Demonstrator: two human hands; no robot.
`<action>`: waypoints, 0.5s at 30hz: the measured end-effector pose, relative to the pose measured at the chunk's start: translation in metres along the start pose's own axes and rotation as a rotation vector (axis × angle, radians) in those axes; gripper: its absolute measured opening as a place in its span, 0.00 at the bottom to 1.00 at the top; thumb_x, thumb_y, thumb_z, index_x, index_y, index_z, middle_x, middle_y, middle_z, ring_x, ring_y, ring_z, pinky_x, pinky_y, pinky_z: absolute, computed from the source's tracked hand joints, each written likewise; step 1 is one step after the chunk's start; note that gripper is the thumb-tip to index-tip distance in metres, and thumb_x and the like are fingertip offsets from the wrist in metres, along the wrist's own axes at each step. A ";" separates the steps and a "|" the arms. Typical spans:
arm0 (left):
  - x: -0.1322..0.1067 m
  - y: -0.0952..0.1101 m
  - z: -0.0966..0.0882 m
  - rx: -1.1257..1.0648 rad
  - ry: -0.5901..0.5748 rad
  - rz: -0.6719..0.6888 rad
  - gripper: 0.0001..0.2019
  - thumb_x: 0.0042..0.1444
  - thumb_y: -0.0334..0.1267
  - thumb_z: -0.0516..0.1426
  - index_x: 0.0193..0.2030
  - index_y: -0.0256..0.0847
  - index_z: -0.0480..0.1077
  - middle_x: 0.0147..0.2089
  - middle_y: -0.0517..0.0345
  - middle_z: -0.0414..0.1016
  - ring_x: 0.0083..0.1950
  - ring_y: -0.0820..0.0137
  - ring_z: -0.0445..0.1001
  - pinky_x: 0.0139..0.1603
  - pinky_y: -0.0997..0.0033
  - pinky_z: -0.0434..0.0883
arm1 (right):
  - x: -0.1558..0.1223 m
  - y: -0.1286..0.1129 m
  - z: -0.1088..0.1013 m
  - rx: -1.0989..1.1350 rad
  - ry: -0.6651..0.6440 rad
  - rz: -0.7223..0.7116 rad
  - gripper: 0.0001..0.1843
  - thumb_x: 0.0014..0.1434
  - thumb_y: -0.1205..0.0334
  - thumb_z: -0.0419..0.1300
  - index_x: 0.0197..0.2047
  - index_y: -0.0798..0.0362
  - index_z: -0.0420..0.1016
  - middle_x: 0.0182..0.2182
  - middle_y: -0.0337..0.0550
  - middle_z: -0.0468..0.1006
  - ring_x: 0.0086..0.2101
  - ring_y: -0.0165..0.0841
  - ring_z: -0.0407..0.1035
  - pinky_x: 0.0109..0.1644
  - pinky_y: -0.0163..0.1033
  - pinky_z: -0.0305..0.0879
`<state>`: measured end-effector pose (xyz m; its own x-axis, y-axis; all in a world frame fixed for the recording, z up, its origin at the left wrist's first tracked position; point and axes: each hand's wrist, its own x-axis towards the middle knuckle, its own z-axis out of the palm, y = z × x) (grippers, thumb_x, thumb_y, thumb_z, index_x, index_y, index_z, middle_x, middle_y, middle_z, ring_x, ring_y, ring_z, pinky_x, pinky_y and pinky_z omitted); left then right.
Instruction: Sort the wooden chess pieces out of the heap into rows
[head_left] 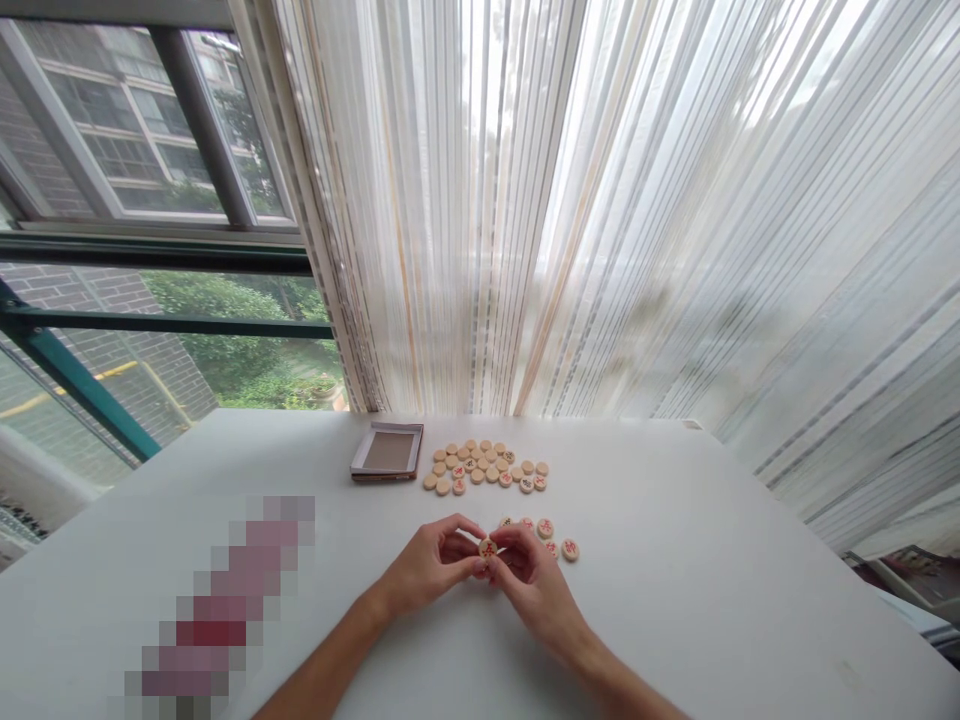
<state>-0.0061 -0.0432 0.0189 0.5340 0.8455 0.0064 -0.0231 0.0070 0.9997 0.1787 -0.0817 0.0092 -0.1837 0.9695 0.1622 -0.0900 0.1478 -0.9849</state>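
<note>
Both of my hands meet over the white table [645,610], near its front. My left hand [435,565] pinches a round wooden Chinese chess piece [488,548] from the left, thumb and forefinger on its edge. From the right, my right hand [536,580] grips the same piece, its fingers curled. A red character on the piece faces me. Just beyond the right fingers lie several face-up pieces, among them a red-marked piece [545,527] and another red-marked piece [571,550]. My right hand partly covers some of them.
Farther back, a loose cluster of wooden pieces [478,476] lies on the table, many with plain sides up. Left of it stands a shallow open box [384,476]. A pixelated patch covers the table's left part. A striped sheer curtain [450,250] hangs behind, beside a window.
</note>
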 end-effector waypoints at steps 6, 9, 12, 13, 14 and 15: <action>-0.002 0.002 0.004 -0.008 -0.020 -0.004 0.18 0.53 0.43 0.66 0.46 0.36 0.70 0.41 0.44 0.84 0.43 0.57 0.82 0.46 0.56 0.76 | 0.002 0.002 -0.003 0.035 -0.010 0.070 0.12 0.60 0.53 0.63 0.41 0.50 0.69 0.34 0.42 0.79 0.35 0.37 0.77 0.40 0.42 0.74; -0.004 0.006 0.006 0.012 -0.052 0.006 0.16 0.54 0.43 0.66 0.44 0.36 0.71 0.40 0.45 0.84 0.43 0.56 0.83 0.46 0.57 0.77 | 0.002 0.003 -0.003 0.056 -0.007 0.103 0.12 0.59 0.53 0.65 0.37 0.50 0.67 0.28 0.39 0.78 0.31 0.35 0.76 0.35 0.39 0.72; -0.005 0.009 0.009 0.030 -0.076 0.025 0.14 0.55 0.43 0.65 0.43 0.36 0.71 0.39 0.45 0.84 0.43 0.56 0.83 0.45 0.58 0.77 | 0.002 0.003 -0.003 0.051 0.006 0.118 0.15 0.57 0.53 0.67 0.34 0.50 0.66 0.26 0.36 0.76 0.27 0.32 0.73 0.31 0.36 0.69; -0.005 0.009 0.009 0.031 -0.082 0.029 0.14 0.55 0.43 0.65 0.43 0.36 0.72 0.39 0.45 0.84 0.43 0.56 0.83 0.45 0.58 0.77 | 0.001 0.002 -0.003 0.046 0.008 0.122 0.15 0.57 0.52 0.67 0.33 0.50 0.65 0.25 0.36 0.75 0.26 0.32 0.73 0.30 0.36 0.68; -0.005 0.010 0.010 0.031 -0.085 0.032 0.14 0.55 0.43 0.65 0.42 0.36 0.72 0.39 0.45 0.84 0.43 0.56 0.83 0.45 0.58 0.77 | 0.001 0.001 -0.003 0.042 0.009 0.126 0.16 0.57 0.52 0.67 0.33 0.50 0.65 0.25 0.36 0.75 0.26 0.32 0.72 0.30 0.36 0.67; -0.005 0.010 0.010 0.033 -0.088 0.032 0.14 0.55 0.42 0.65 0.42 0.36 0.72 0.39 0.46 0.84 0.43 0.56 0.83 0.45 0.59 0.77 | 0.001 0.000 -0.003 0.038 0.008 0.128 0.16 0.57 0.51 0.66 0.32 0.50 0.65 0.25 0.36 0.75 0.26 0.31 0.72 0.30 0.35 0.67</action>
<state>-0.0006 -0.0531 0.0295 0.6058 0.7947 0.0393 -0.0148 -0.0382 0.9992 0.1818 -0.0805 0.0095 -0.1878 0.9816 0.0345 -0.1037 0.0151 -0.9945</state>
